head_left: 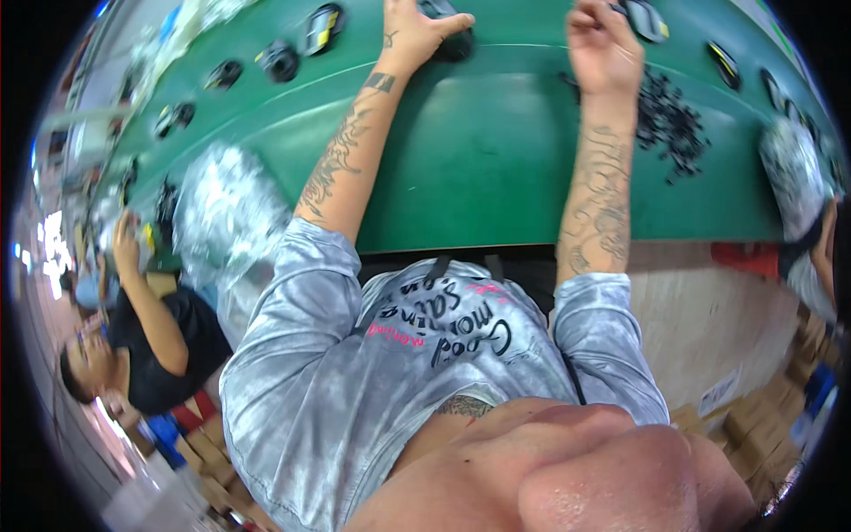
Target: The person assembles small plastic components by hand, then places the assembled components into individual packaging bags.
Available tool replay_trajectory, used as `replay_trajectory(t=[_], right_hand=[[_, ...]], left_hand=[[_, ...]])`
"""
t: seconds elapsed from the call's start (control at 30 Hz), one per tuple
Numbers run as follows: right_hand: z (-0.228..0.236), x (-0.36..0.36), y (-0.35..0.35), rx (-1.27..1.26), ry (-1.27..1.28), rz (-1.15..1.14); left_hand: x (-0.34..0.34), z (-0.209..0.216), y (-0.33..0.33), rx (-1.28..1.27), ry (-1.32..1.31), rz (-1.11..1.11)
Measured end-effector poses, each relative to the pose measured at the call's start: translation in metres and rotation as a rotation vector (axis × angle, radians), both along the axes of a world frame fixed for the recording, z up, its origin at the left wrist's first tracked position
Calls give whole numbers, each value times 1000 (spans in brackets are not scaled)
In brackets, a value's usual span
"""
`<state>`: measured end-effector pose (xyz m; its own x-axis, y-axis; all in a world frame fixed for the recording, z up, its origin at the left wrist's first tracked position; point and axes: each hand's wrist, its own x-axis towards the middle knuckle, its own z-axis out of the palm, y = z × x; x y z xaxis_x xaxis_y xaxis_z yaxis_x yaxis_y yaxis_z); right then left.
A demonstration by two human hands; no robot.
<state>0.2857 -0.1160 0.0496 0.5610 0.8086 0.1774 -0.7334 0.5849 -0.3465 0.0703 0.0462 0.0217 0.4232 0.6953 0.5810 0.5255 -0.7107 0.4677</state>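
At the far edge of the view, my left hand (413, 34) is closed round a dark, rounded piece (456, 44), its thumb stretched across the top. The piece rests on or just above the green work surface (470, 168); its upper part is cut off by the frame. My right hand (605, 49) is raised to the right of it, fingers curled together in a pinch. What they hold, if anything, is too small to make out. Beside and partly behind my right wrist lies a loose pile of small black parts (669, 124).
Several black oval items with grey and yellow parts, such as one (324, 28) at left and one (724, 65) at right, line the surface. Clear plastic bags (232, 199) bulge at its near left edge. A co-worker (160, 341) sits left; cardboard boxes (767, 412) stand lower right.
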Motion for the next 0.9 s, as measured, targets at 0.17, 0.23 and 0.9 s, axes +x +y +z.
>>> replay_trajectory(t=[0.17, 0.23, 0.9], right_hand=[[13, -41, 1, 60, -222, 217], [22, -74, -2, -5, -282, 204], [-14, -114, 17, -612, -1203, -183]], left_hand=[[-74, -6, -43, -661, -214, -120], [-73, 3, -62, -607, -287, -149], [-71, -13, -44, -1269, -796, -730]])
